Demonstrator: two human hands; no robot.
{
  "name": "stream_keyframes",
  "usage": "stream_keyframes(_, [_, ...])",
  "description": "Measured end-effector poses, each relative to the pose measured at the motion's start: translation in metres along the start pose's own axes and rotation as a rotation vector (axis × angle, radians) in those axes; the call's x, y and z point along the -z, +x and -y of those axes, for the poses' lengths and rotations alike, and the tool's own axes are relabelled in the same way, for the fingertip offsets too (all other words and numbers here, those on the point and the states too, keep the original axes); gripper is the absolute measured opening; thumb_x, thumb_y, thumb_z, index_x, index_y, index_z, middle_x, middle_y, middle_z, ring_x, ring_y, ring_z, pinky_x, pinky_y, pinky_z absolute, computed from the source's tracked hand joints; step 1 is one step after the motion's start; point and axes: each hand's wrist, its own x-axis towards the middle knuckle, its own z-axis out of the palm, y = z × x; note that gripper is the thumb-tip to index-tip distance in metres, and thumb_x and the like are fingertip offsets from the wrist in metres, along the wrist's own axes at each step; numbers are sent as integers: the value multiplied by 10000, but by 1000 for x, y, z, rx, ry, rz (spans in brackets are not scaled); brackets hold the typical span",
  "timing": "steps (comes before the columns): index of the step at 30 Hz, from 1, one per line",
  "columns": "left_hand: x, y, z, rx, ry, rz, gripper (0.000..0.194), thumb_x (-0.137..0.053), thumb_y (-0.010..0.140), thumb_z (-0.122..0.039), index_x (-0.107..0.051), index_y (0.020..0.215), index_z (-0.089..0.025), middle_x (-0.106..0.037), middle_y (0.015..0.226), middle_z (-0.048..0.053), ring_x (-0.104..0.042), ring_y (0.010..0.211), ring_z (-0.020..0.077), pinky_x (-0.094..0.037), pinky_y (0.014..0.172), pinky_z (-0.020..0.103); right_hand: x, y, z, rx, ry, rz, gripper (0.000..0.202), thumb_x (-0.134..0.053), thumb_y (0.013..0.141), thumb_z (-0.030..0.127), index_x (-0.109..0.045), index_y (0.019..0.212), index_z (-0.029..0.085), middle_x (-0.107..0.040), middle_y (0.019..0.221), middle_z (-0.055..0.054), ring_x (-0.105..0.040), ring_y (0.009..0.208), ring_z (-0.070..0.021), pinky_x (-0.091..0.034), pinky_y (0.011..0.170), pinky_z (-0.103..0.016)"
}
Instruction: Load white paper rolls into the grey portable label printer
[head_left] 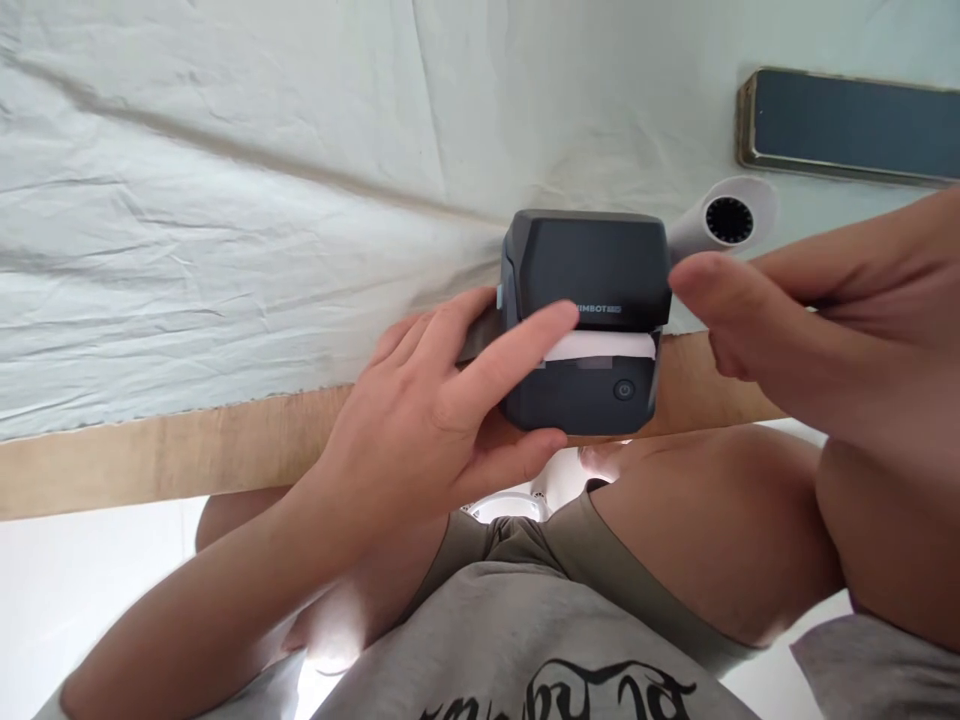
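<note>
My left hand (420, 410) holds a dark label printer (592, 265) by its left side. Its index finger lies across the front of the lid, its thumb is at the lower front edge, and its other fingers are partly hidden at the side. A white paper strip (604, 346) shows in the slot between the lid and the front face, above a round power button (624, 390). Just right of the printer is my right hand (817, 330), thumb stretched toward the lid's edge, other fingers loosely bent and partly hidden. Nothing shows in it.
A white roll (684, 235) with a dark hollow core lies behind the printer's right side. Farther right rests a dark-screened phone (855, 125). Wrinkled pale cloth (247, 270) covers the table, whose wooden edge (172, 450) runs along the front, above my legs.
</note>
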Motion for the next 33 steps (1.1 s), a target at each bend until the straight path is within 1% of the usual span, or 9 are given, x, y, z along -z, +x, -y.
stream_keyframes(2, [0, 0, 0, 30, -3, 12, 744, -534, 1122, -710, -379, 1752, -345, -641, 1609, 180, -716, 1384, 409, -613, 1145, 619, 0, 9, -1, -50, -32, 112, 999, -398, 1005, 959, -405, 507, 93, -178, 514, -15, -146, 479, 38, -81, 451, -229])
stream_keyframes(5, [1, 0, -1, 47, -14, 36, 774, -539, 1110, -736, -409, 1750, -320, -646, 1614, 178, -707, 1405, 420, -614, 1149, 632, 0, 21, -11, -98, -29, 265, 1072, -317, 863, 1122, -452, 505, 120, -244, 467, -5, -196, 417, 31, -118, 400, -239])
stream_keyframes(11, [2, 4, -1, 48, 5, -16, 706, -659, 1049, -603, -538, 1657, -265, -699, 1553, 175, -746, 1368, 418, -658, 1098, 628, 3, 28, -26, -50, -56, 452, 1087, -212, 810, 1165, -489, 539, 149, -284, 453, -15, -310, 455, -14, -224, 421, -272])
stream_keyframes(13, [0, 6, -1, 46, -4, -32, 737, -677, 1024, -585, -518, 1660, -249, -705, 1548, 175, -744, 1374, 435, -650, 1108, 638, -2, 26, -24, -98, -50, 458, 1075, -189, 812, 1159, -438, 551, 146, -306, 468, -15, -300, 447, -12, -245, 425, -280])
stream_keyframes(16, [-4, 6, -1, 95, -21, -36, 888, -695, 1011, -689, -405, 1718, -238, -665, 1638, 183, -704, 1450, 450, -609, 1181, 644, -14, 20, -19, -174, -15, 437, 1048, -134, 873, 1115, -368, 541, 149, -364, 468, -29, -299, 404, -28, -254, 410, -306])
stream_keyframes(22, [-9, 4, -1, 141, 56, 41, 1164, -785, 915, -861, -385, 1748, -153, -621, 1674, 246, -653, 1506, 501, -561, 1236, 667, -25, 6, -13, 4, 47, 328, 995, -18, 948, 1044, -408, 628, 186, -520, 519, -46, -439, 448, -88, -302, 436, -291])
stream_keyframes(28, [1, 9, -2, 148, 48, 13, 1054, -729, 955, -887, -495, 1717, -198, -658, 1662, 167, -711, 1449, 417, -598, 1237, 575, -29, 2, -14, 101, -27, 248, 961, 36, 944, 1029, -400, 731, 200, -475, 560, -27, -388, 456, -93, -247, 463, -303])
stream_keyframes(31, [3, 12, -2, 124, 42, 10, 1003, -625, 987, -925, -586, 1644, -168, -714, 1587, 165, -760, 1353, 408, -648, 1152, 562, -33, 0, -16, 134, -35, 204, 956, 23, 957, 1020, -400, 742, 190, -427, 559, -19, -333, 458, -80, -195, 483, -296])
stream_keyframes(33, [2, 13, -1, 121, 64, 9, 979, -669, 988, -874, -607, 1620, -129, -730, 1560, 183, -766, 1343, 413, -660, 1122, 554, -33, -1, -16, 128, -11, 210, 954, -11, 973, 1013, -431, 750, 186, -470, 572, -19, -364, 467, -77, -222, 489, -289])
